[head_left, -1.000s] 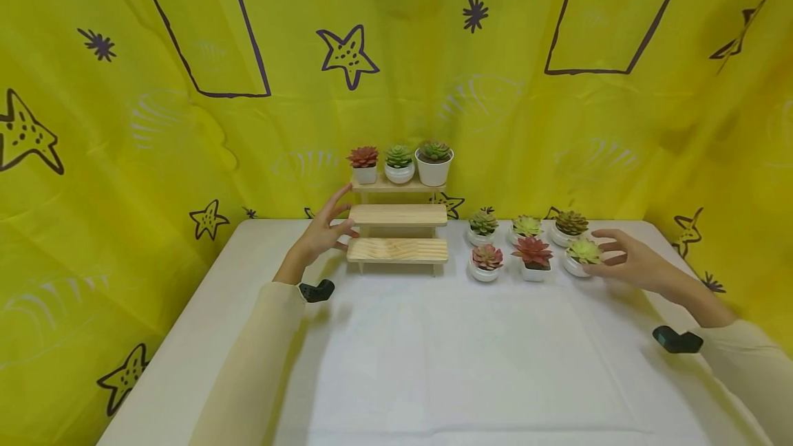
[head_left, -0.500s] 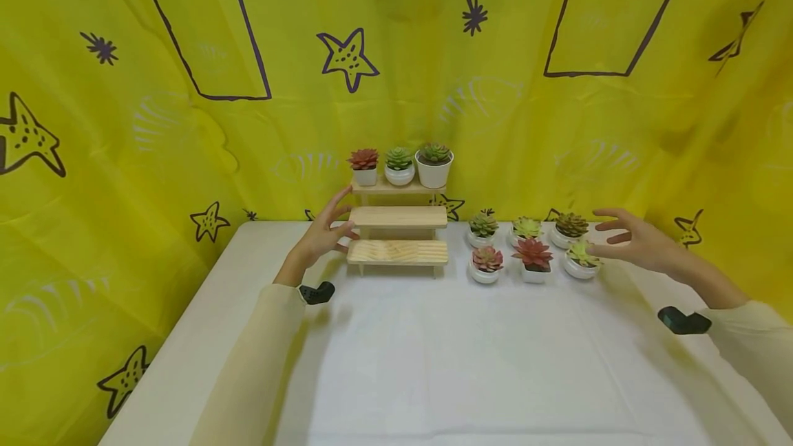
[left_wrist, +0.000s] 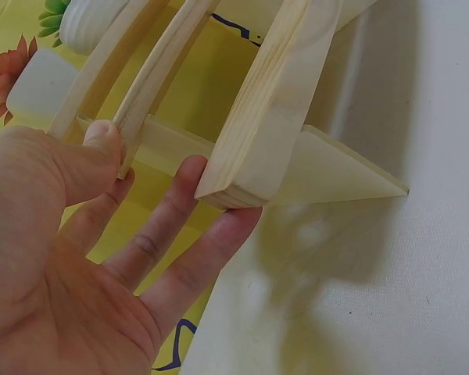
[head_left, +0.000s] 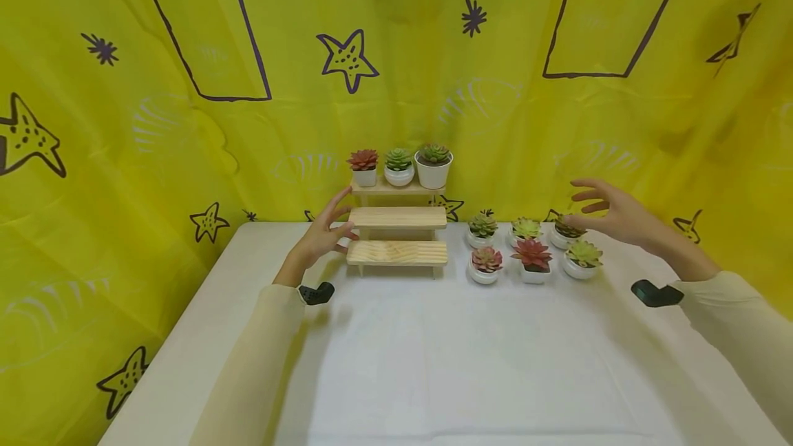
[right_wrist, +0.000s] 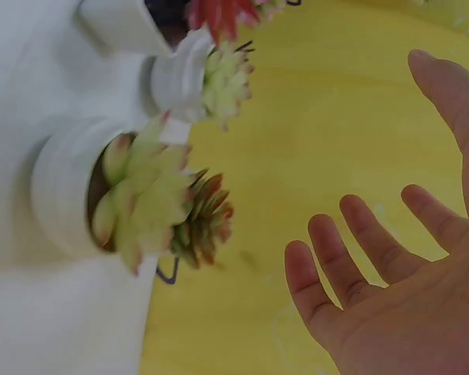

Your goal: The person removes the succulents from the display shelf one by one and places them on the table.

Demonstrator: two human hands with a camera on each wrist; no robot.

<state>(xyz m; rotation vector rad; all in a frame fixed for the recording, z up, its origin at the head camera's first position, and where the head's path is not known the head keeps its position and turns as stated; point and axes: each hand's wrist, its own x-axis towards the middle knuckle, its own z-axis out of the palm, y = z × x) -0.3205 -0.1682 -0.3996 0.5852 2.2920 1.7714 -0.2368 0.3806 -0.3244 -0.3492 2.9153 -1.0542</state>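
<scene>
Looking down, I rest my spread left hand (head_left: 318, 235) against the wooden stand (head_left: 398, 217), three potted succulents (head_left: 399, 169) on top; my right hand (head_left: 626, 217) hovers, fingers wide, near six other succulents (head_left: 533, 255). Left wrist: thumb (left_wrist: 100, 134) and fingertips (left_wrist: 241, 225) touch tiers (left_wrist: 254, 113). Right wrist, blurry: my fingers (right_wrist: 336, 254) look clear of plants.

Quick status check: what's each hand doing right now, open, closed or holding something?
Left hand: holding the end of the wooden stand.
Right hand: open, holding nothing, near the potted succulents.
</scene>
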